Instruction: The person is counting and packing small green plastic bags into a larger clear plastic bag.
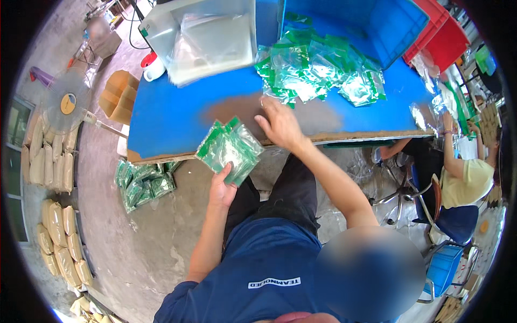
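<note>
My left hand (223,185) grips a small stack of flat green and clear plastic packets (230,151), thumb on top, just off the table's front edge. Over the worn brown patch of the blue table (172,118) is my right hand (281,125), thumb and fingers apart, with no packet visible in it. Its fingertips come close to the near left side of a loose pile of similar green and clear packets (323,70). Whether they touch the pile I cannot tell.
A blue crate (398,32) lies behind the pile, with red crates (444,35) beside it. Clear sleeves (210,48) fill a bin at the back left, near a mug (153,67). More packets in a bag (142,185) lie on the floor. A co-worker (466,180) sits at right.
</note>
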The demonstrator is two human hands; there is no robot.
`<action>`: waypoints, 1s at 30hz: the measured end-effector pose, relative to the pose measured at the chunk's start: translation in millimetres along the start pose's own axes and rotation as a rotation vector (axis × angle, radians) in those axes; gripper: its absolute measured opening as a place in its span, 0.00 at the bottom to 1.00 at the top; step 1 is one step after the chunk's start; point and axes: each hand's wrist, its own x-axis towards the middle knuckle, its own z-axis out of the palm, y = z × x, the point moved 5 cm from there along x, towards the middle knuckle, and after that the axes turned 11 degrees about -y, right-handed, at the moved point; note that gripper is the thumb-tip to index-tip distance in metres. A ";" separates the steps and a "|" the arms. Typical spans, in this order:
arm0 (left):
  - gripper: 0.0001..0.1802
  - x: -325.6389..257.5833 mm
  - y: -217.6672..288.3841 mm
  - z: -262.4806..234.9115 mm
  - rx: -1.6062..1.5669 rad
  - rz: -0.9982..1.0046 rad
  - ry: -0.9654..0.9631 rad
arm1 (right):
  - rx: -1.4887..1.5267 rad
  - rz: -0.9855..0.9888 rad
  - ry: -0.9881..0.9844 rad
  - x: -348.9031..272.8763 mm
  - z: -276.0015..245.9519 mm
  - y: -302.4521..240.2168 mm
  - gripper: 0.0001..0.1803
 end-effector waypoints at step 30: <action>0.32 -50.9 109.3 -15.4 0.824 0.204 -0.078 | 0.003 -0.340 -0.296 11.4 55.6 -69.1 0.28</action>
